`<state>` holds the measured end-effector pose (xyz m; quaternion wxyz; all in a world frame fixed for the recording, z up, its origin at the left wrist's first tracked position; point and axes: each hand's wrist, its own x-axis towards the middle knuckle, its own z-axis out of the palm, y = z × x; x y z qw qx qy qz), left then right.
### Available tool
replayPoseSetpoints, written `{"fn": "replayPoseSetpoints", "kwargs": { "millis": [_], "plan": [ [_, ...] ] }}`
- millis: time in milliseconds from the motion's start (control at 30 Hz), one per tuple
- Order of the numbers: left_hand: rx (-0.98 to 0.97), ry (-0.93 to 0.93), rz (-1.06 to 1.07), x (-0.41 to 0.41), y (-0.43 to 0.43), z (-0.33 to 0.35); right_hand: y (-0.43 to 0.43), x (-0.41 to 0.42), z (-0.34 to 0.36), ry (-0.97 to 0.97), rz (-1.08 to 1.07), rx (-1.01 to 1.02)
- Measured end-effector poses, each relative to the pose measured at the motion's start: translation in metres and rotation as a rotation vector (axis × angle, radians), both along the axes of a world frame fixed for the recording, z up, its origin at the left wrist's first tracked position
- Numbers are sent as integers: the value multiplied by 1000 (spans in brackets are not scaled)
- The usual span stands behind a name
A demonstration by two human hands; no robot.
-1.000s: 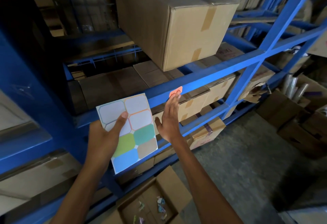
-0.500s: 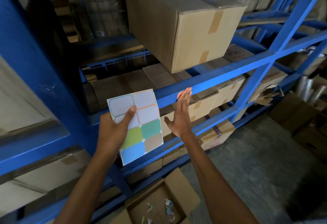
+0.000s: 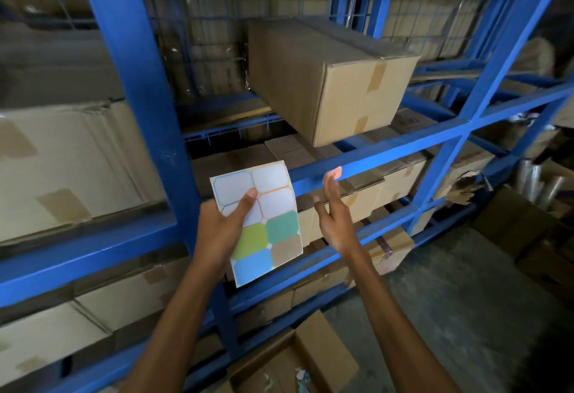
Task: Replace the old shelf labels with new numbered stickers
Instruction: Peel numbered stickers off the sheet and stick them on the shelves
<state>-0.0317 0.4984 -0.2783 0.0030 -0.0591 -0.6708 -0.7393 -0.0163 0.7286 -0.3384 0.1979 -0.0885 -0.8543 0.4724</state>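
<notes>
My left hand [image 3: 222, 231] holds a sticker sheet [image 3: 273, 231] upright by its left edge, thumb on its face. Its upper cells are peeled white blanks; green, teal, tan and blue stickers fill the lower half. An orange sticker [image 3: 336, 172] sits on the front of the blue shelf beam [image 3: 403, 151], partly hidden by my fingertips. My right hand [image 3: 332, 215] is open just below it, fingers spread and pointing up; I cannot tell whether the fingertips touch the sticker.
A large taped carton [image 3: 348, 88] overhangs the beam above the sticker. A blue rack upright [image 3: 139, 82] stands left of the sheet. An open cardboard box [image 3: 298, 364] with paper scraps lies on the floor below. More cartons fill the lower shelves and floor at right.
The view has shifted left and down along the rack. My right hand has eased back from the orange sticker, fingers now more spread. The sheet stays in my left hand.
</notes>
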Motion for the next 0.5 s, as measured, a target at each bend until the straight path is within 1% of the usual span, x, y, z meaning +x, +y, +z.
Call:
{"fn": "replayPoseSetpoints", "kwargs": {
  "millis": [67,100,133,200,367,500],
  "plan": [
    [0,-40,-10,9,-3,2,-27,25,15,26,40,-295],
    [-6,-59,-21,14,-5,4,-39,39,22,60,58,-374],
    [-10,-70,-39,18,-6,4,-51,51,27,99,73,-411],
    [1,-89,-77,27,-9,6,-72,75,38,178,72,-438],
    [-15,-121,-179,56,-15,17,-100,125,53,288,-116,-456],
    [36,-148,-361,81,-27,27,-115,162,64,347,-256,-441]
  ]
}}
